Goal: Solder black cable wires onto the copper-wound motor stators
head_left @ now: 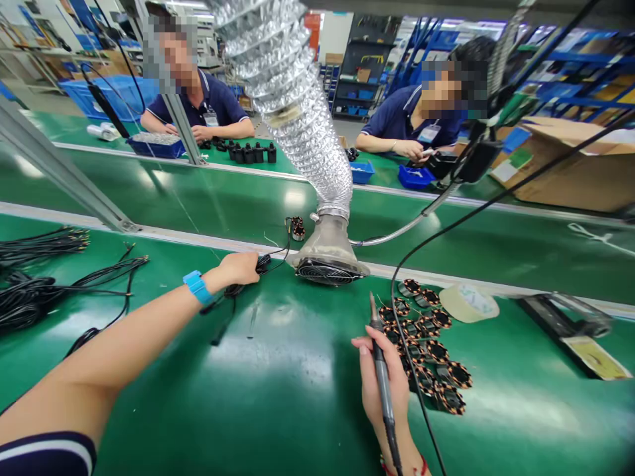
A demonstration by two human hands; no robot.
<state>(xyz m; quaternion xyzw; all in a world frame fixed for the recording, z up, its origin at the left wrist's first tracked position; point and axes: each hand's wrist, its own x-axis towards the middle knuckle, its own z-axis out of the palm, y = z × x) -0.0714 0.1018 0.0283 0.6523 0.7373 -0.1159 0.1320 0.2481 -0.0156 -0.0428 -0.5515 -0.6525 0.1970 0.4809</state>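
Observation:
My left hand (pixel 241 268) reaches forward over the green bench and is closed on a black cable (pixel 248 281) whose far end carries a small copper-wound coil part (pixel 297 228) lying on the conveyor belt. A blue wrist strap (pixel 197 287) sits on that arm. My right hand (pixel 380 377) grips a soldering iron (pixel 381 360) like a pen, tip pointing up and away. Just right of it lie several round copper-wound coils (pixel 429 357) in rows on the bench.
A silver fume duct with a fan inlet (pixel 327 264) stands ahead at the bench edge. Bundles of black cables (pixel 40 277) lie at left. A tape roll (pixel 469 303) and a black tray (pixel 570 327) sit at right. Two people work across the conveyor (pixel 198 198).

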